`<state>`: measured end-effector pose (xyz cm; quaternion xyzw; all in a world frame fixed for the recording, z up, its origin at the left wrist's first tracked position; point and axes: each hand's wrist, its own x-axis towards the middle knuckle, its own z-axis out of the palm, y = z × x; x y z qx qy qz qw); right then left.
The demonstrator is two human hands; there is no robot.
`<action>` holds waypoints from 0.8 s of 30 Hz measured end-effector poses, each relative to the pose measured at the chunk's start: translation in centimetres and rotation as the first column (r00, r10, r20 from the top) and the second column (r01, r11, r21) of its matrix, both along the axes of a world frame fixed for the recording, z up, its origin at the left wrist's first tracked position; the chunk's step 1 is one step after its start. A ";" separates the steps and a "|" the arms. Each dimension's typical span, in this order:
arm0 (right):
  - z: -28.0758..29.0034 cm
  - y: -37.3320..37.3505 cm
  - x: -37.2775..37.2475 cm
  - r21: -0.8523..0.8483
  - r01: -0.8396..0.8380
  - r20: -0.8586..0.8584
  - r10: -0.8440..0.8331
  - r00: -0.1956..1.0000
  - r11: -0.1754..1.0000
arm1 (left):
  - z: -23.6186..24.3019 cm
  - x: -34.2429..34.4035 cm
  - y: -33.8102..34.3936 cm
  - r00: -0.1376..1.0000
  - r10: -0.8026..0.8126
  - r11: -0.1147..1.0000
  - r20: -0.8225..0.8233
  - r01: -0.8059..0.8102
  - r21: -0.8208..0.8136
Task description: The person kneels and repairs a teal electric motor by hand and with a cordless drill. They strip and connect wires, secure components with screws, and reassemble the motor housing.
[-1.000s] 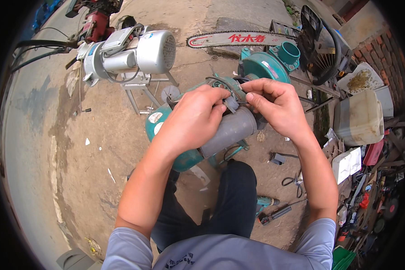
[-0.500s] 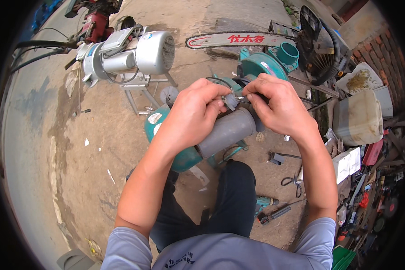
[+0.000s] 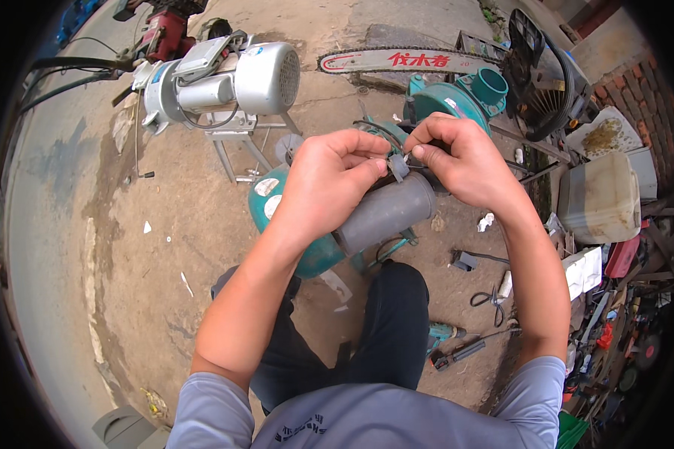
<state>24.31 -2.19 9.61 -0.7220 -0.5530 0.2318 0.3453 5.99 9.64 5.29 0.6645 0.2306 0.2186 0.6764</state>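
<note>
Both hands meet above a grey cylinder (image 3: 388, 215) that lies slantwise on a green machine (image 3: 265, 196). My left hand (image 3: 331, 178) is closed, thumb against fingers, on a small grey block-like piece (image 3: 399, 168) whose exact kind I cannot make out. My right hand (image 3: 466, 159) pinches at the other side of that piece, thumb and forefinger together. What lies between its fingertips is too small to name; it may be a wire end. A dark cable (image 3: 378, 129) arches just behind the fingers.
A silver electric motor (image 3: 266, 78) on a metal stand is at the far left. A chainsaw (image 3: 427, 61) and a green round blower-like housing (image 3: 457, 97) are beyond my hands. To the right lie scissors (image 3: 494, 303), a drill (image 3: 443, 334), a plastic jug (image 3: 599, 198) and piled tools.
The view has shifted slightly, so most things sit a little farther right. My hands stay together at the small grey piece, with the left fingers in a slightly different pose.
</note>
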 end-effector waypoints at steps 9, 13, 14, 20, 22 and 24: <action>0.7 0.1 -0.8 -0.133 0.155 -0.209 -0.181 0.961 0.979 | 0.3 0.4 -0.4 0.993 0.068 0.990 -0.093 -0.055 0.131; 1.6 0.6 -0.2 -0.186 0.105 -0.164 -0.136 0.977 0.977 | 0.7 0.5 -0.3 0.990 0.052 0.997 -0.129 -0.045 0.057; 1.7 0.6 -0.2 -0.166 0.106 -0.162 -0.133 0.978 0.980 | 0.8 0.5 -0.3 0.992 0.051 0.999 -0.118 -0.049 0.022; 2.6 0.6 -0.2 -0.135 0.047 -0.175 -0.070 0.982 0.990 | 0.9 0.1 -0.6 0.999 0.042 0.998 -0.012 -0.043 -0.048; 2.0 0.4 -0.2 -0.094 0.023 -0.187 -0.040 0.981 0.995 | 0.8 0.1 -0.7 0.999 0.047 0.999 0.006 -0.047 -0.004; 1.2 0.5 -0.1 -0.034 0.037 -0.296 -0.045 0.954 0.999 | 0.6 0.1 -0.8 0.998 0.052 0.999 0.039 -0.052 0.010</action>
